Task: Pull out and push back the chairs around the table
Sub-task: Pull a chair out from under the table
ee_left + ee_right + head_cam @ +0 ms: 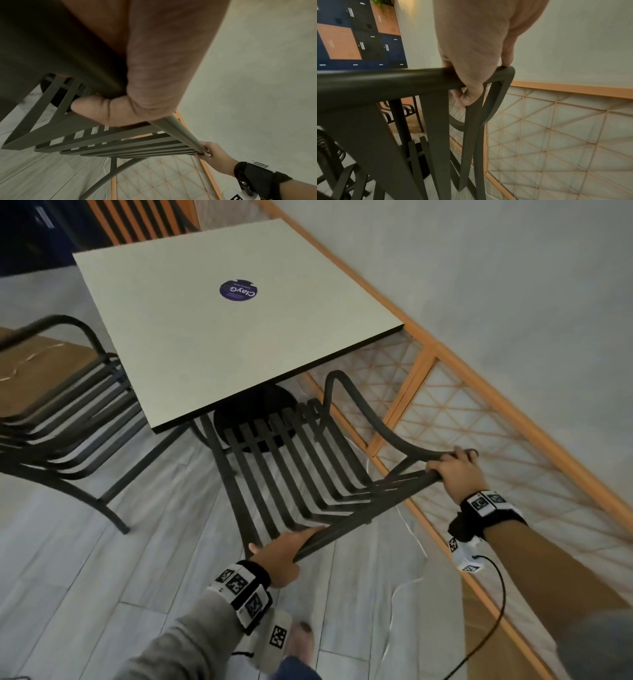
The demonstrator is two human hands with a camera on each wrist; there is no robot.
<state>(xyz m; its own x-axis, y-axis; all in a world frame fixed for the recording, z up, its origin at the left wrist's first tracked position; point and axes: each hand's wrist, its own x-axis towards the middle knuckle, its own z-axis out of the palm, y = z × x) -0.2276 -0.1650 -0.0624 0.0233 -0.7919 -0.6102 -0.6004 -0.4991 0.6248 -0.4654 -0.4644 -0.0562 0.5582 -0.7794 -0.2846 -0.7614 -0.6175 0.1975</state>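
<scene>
A dark slatted metal chair (294, 460) stands at the near side of the square white table (191, 344), its seat partly under the tabletop. My left hand (284, 553) grips the left end of the chair's top rail, thumb wrapped under it (96, 109). My right hand (452, 467) grips the right end of the same rail at the corner where the armrest joins (471, 86). A second dark slatted chair (65, 405) stands at the table's left side, its front slats under the edge. The top rail (181, 131) runs between both hands.
A wall with an orange-framed lattice panel (479, 412) runs close along the right of the chair. Grey plank floor (102, 577) lies below. A round purple sticker (238, 290) sits on the tabletop. The table's black base (253, 412) stands under it. Lockers (351, 33) stand behind.
</scene>
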